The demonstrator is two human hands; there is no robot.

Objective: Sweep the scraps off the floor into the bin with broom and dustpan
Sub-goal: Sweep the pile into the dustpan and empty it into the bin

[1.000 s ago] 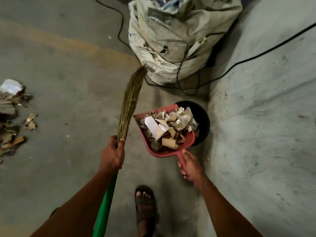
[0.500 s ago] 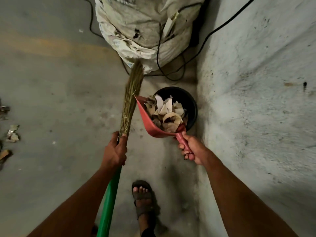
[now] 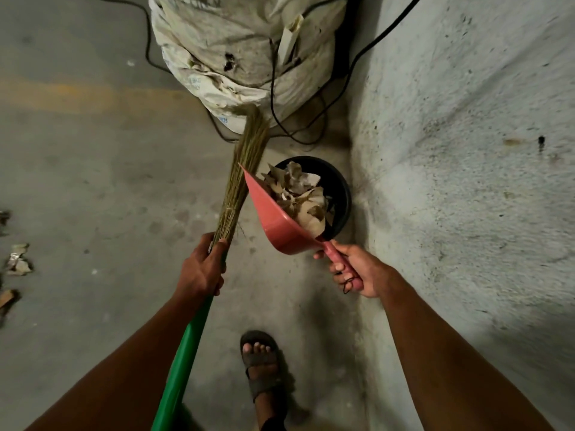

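My right hand (image 3: 357, 272) grips the handle of a red dustpan (image 3: 273, 216), tilted steeply on its side over a black round bin (image 3: 340, 188) that stands against the wall. Paper and cardboard scraps (image 3: 298, 194) slide from the pan into the bin's mouth. My left hand (image 3: 202, 269) holds a broom (image 3: 242, 175) where its green handle meets the straw bristles. The bristle tip points away from me toward a big sack. More scraps (image 3: 17, 262) lie on the floor at the far left edge.
A large white woven sack (image 3: 236, 54) stands just beyond the bin, with black cables (image 3: 273, 98) draped over and around it. A rough grey wall (image 3: 466, 150) fills the right side. My sandalled foot (image 3: 259, 365) stands on the concrete floor between my arms.
The dustpan has tipped from nearly level to steeply on its side over the bin, and the scraps are sliding out. The view has moved closer to the bin and sack.
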